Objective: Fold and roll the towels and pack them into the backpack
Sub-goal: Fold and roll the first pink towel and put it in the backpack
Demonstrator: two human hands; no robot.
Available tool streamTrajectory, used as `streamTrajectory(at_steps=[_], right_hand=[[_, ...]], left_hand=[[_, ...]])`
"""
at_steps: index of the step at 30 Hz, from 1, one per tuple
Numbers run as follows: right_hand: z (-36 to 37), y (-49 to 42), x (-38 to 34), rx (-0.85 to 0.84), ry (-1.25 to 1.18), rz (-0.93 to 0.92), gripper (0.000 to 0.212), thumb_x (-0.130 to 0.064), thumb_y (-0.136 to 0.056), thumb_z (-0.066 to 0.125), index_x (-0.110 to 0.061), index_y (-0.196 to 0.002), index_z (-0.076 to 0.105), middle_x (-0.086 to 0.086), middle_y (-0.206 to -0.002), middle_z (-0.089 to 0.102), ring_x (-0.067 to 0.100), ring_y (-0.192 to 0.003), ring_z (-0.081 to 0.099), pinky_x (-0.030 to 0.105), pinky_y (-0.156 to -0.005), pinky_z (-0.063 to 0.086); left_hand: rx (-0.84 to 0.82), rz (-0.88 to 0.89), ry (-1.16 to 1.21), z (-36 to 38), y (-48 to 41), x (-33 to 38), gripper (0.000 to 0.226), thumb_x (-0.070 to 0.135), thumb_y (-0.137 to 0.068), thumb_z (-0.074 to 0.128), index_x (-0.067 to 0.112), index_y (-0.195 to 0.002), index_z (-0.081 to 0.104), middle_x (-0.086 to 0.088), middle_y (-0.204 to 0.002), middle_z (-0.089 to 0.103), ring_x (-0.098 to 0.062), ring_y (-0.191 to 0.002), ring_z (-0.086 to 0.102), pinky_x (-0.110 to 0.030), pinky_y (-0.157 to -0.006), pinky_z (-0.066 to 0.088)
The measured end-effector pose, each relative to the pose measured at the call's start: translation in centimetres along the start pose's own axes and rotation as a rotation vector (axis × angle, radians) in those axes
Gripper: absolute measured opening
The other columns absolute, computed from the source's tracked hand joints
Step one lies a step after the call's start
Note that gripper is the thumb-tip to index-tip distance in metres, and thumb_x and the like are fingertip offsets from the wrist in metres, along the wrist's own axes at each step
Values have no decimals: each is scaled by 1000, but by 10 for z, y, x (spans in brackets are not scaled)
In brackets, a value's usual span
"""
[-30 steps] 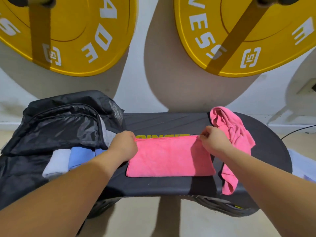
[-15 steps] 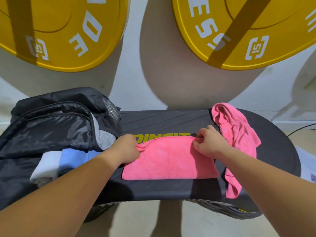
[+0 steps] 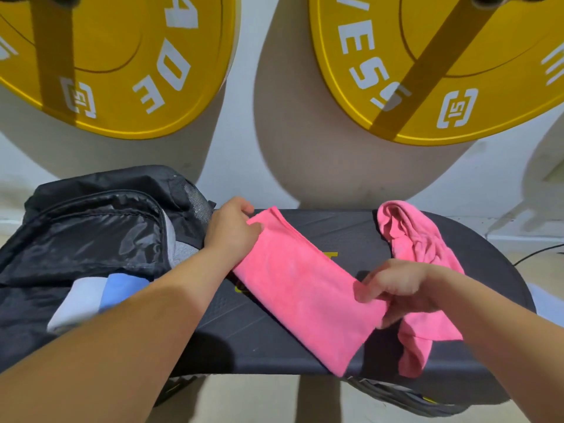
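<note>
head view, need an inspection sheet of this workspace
surface: black bench, yellow lettering partly covered
job's things: folded pink towel held slanting over the bench; crumpled pink towel at its right end; open backpack on the left with a white towel and a blue towel inside
clutter: nothing seen
grippers: left hand pinches the folded towel's far corner; right hand pinches its near end
cables: black cable on the floor, far right
surroundings: yellow weight plates against a white wall

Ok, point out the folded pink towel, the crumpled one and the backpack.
folded pink towel point(image 3: 299, 288), head view, its middle
crumpled pink towel point(image 3: 409, 236), head view, upper bunch
backpack point(image 3: 91, 233), head view, shiny flap
</note>
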State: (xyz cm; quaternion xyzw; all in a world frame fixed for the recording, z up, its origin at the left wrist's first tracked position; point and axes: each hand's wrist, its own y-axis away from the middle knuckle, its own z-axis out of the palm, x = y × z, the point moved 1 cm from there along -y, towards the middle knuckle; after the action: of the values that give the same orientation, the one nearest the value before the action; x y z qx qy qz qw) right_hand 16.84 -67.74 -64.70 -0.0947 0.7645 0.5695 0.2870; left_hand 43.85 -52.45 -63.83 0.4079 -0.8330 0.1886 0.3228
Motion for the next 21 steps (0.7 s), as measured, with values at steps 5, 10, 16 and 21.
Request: streamTrajectory(at_steps=[5, 10, 16, 21], right_hand=[[14, 3, 7, -203, 139, 99, 32, -22, -95, 69, 8, -107, 69, 22, -80, 74, 28, -66, 74, 35, -61, 62], [21, -5, 11, -20, 309, 82, 41, -37, -100, 59, 2, -90, 69, 13, -72, 74, 23, -56, 71, 31, -54, 59], [33, -7, 1, 38, 540, 52, 49, -42, -102, 50, -3, -75, 64, 4, -53, 66, 16, -40, 57, 24, -45, 49], [38, -9, 3, -63, 496, 11, 41, -40, -99, 56, -11, -71, 62, 1, -56, 64, 14, -42, 52, 22, -48, 46]], left_hand=[[81, 299, -1, 9, -7, 36, 51, 17, -86, 74, 19, -135, 60, -4, -130, 67, -25, -122, 60, -33, -101, 45], [-216, 157, -356, 25, 11, -1, 40, 24, -80, 68, 18, -118, 61, -9, -117, 69, -32, -110, 65, -38, -88, 54], [-390, -59, -187, 35, 29, -28, 40, 23, -73, 68, 12, -111, 61, -8, -105, 71, -32, -102, 66, -36, -82, 53], [-304, -43, -78, 41, 24, -23, 37, 9, -74, 61, 11, -111, 61, -7, -91, 69, -32, -91, 65, -40, -81, 55]])
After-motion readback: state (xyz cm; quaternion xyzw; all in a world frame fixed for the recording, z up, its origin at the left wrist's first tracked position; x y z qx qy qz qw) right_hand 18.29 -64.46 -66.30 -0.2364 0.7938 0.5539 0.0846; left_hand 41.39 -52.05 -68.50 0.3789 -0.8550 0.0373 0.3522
